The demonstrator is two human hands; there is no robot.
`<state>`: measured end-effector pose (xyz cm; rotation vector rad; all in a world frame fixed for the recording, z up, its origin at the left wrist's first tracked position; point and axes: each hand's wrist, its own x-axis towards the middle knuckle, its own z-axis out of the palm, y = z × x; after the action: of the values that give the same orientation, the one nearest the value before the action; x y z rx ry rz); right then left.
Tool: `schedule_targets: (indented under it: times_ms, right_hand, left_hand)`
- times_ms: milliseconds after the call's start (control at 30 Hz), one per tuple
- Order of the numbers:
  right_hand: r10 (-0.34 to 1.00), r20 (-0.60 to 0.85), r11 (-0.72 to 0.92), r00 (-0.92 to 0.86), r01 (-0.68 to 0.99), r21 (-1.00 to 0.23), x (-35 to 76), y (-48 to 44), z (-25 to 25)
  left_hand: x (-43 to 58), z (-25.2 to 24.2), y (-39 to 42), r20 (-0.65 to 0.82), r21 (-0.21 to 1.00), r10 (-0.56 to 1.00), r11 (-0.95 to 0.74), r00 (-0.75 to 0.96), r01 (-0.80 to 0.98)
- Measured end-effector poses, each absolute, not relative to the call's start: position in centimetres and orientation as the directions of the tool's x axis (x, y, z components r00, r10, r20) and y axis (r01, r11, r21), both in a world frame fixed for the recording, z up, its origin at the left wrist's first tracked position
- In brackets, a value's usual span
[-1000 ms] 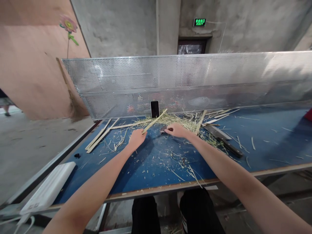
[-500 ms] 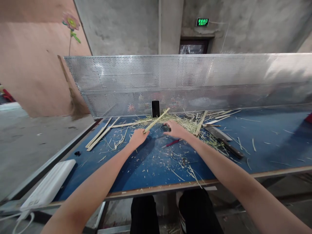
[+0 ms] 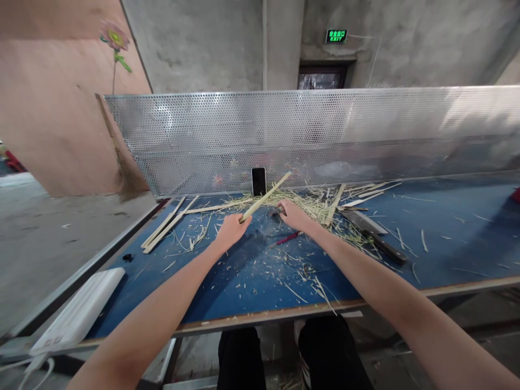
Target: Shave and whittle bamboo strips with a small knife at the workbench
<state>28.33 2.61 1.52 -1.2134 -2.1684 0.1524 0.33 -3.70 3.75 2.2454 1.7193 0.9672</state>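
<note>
My left hand [image 3: 232, 230] is closed around the lower end of a pale bamboo strip [image 3: 268, 196], which slants up and to the right. To its right, my right hand [image 3: 293, 215] is closed, thumb and fingers drawn together at a small dark object [image 3: 275, 214] low over the table; its kind is too small to make out. Just below that hand a thin red-handled tool [image 3: 286, 239] lies on the blue tabletop [image 3: 239, 295]. Behind both hands spreads a heap of thin bamboo shavings [image 3: 309, 205].
A phone [image 3: 259, 181] leans against the perforated metal screen [image 3: 227, 124]. Loose bamboo strips [image 3: 168, 227] lie at the left. On the right is a cleaver [image 3: 376, 236] with a dark handle. A white power strip [image 3: 81, 311] sits at the left front edge.
The bamboo strip's far end has moved up and right, while my left hand stays nearly in place. My right hand's fingers have closed in on the small dark object.
</note>
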Motion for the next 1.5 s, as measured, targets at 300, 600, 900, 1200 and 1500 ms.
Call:
schedule_targets:
  times_ms: [300,600,900,1200,1500]
  right_hand:
    - [0.719,0.541,0.653,-0.438,0.692,-0.308,28.3,3.3,1.2]
    - [0.703,0.539,0.680,-0.464,0.660,-0.318,28.3,3.1,1.6]
    - [0.662,0.563,0.727,-0.495,0.607,-0.322,28.2,2.8,1.5]
    - [0.677,0.553,0.709,-0.486,0.633,-0.312,28.1,2.5,1.7]
    - [0.696,0.536,0.684,-0.477,0.667,-0.295,28.1,2.4,1.8]
  left_hand:
    - [0.7,4.0,-4.2,0.445,0.490,0.878,-0.404,0.177,0.773]
    - [1.3,4.5,-4.7,0.366,0.594,0.904,-0.411,0.223,0.691]
    - [2.0,4.9,-5.5,0.244,0.760,0.936,-0.348,0.255,0.549]
    - [2.2,5.4,-6.1,0.201,0.817,0.942,-0.313,0.269,0.484]
    - [2.2,5.4,-6.0,0.265,0.761,0.931,-0.362,0.252,0.538]
